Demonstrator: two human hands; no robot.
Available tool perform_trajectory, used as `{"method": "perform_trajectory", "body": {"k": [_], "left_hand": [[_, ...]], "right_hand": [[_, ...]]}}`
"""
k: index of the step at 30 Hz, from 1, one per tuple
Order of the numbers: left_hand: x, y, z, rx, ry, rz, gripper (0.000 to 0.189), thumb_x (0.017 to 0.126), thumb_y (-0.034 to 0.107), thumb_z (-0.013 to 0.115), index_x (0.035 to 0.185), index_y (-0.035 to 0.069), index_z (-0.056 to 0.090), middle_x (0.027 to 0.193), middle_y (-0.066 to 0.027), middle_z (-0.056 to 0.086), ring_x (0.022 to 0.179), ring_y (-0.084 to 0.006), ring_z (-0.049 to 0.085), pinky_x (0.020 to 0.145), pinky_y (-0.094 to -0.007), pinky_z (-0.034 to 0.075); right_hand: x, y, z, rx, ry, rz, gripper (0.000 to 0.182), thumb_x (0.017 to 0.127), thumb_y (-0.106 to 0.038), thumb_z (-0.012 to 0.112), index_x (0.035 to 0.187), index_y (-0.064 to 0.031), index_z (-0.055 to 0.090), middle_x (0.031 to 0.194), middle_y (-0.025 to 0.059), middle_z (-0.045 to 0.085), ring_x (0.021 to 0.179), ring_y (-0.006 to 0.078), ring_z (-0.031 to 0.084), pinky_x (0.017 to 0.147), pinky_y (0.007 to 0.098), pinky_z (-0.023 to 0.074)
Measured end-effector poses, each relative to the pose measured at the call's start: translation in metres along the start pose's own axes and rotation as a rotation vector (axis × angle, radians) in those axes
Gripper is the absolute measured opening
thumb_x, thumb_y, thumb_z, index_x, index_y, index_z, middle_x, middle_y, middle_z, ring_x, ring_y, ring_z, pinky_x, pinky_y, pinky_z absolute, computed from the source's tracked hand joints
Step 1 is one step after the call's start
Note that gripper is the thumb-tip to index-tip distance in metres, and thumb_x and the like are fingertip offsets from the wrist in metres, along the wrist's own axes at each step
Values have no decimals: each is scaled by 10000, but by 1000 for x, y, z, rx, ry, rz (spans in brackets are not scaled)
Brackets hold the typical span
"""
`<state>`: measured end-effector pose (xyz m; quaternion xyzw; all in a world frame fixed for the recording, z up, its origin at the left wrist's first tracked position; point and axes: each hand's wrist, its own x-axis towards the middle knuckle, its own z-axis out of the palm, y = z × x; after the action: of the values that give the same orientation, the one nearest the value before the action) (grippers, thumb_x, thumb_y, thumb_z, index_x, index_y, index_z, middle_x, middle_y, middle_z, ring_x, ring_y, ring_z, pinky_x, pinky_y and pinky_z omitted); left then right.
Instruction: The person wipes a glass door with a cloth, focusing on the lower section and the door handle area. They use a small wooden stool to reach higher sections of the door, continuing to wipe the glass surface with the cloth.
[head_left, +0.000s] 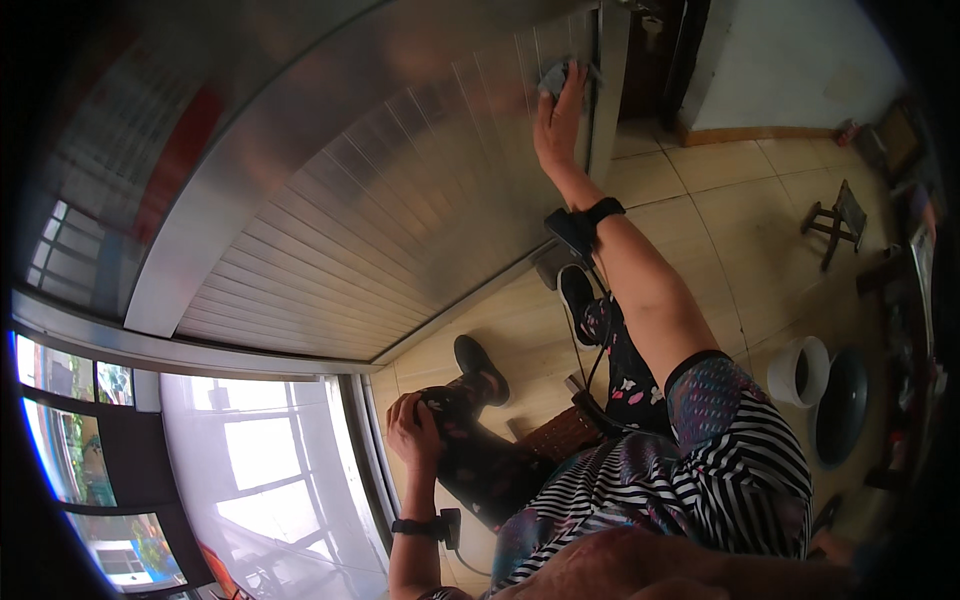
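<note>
My right hand (559, 124) is stretched out at the upper centre of the head view, pressing a crumpled grey cloth (553, 79) flat against a ribbed metal door panel (390, 202), close to the panel's upright edge. Part of the cloth is hidden under the fingers. My left hand (412, 431) rests on my left knee, with bent fingers and no object visible in it. Black straps with small devices are around both wrists.
A white bucket (780, 373) and a dark basin (840, 409) stand on the tiled floor at the right. Farther off is a small folding stool (836, 221). A cable hangs near my feet. Bright glass (262, 450) lies at lower left.
</note>
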<state>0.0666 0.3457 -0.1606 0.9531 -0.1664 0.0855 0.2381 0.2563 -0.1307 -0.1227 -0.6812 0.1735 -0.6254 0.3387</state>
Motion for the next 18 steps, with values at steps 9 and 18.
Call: {"method": "perform_trajectory", "body": {"k": [9,18], "left_hand": [[-2,-2,-3,13,-15,-19,174,840,117,563,958,40,667,1000,-118,676,966,-321,610,872,-407,476],[5,0,-1,-6,-24,27,187,848,112,555,976,28,663,1000,-135,673,971,-333,607,877,-412,472]], "right_hand": [[69,4,-46,254,225,50,452,991,-198,425,1412,-36,393,1350,212,497,1216,330,497,1027,364,365],[79,60,-17,-109,107,-150,601,1012,-302,403,1522,-89,167,1557,217,176,1408,431,206,1116,474,249]]}}
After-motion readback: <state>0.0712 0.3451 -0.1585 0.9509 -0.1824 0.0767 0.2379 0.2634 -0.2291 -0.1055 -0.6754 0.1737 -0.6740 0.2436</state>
